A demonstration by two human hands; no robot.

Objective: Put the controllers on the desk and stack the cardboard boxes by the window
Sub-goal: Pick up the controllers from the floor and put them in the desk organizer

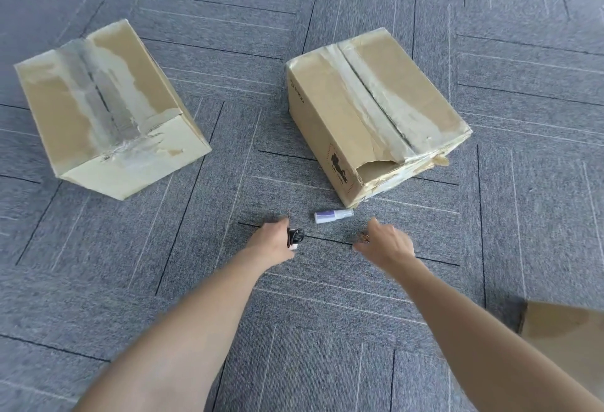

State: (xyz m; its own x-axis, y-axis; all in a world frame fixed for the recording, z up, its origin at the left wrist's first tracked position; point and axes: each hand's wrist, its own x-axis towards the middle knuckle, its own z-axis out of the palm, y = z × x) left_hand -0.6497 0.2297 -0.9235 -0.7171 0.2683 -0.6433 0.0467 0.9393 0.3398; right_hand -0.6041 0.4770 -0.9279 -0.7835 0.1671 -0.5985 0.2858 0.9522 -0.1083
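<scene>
Two worn cardboard boxes stand apart on the grey carpet: one box [104, 110] at the left and one torn box [376, 107] at the right. My left hand [274, 241] reaches down near the floor and is closed on a small black and white object [295, 237]; it is too small to tell what it is. My right hand [385, 243] hovers low over the carpet with fingers spread, touching a small brownish item [363, 237]. No controller is clearly visible.
A small white and purple tube [332, 216] lies on the carpet between my hands and the torn box. The corner of a third cardboard box [565, 330] shows at the lower right edge.
</scene>
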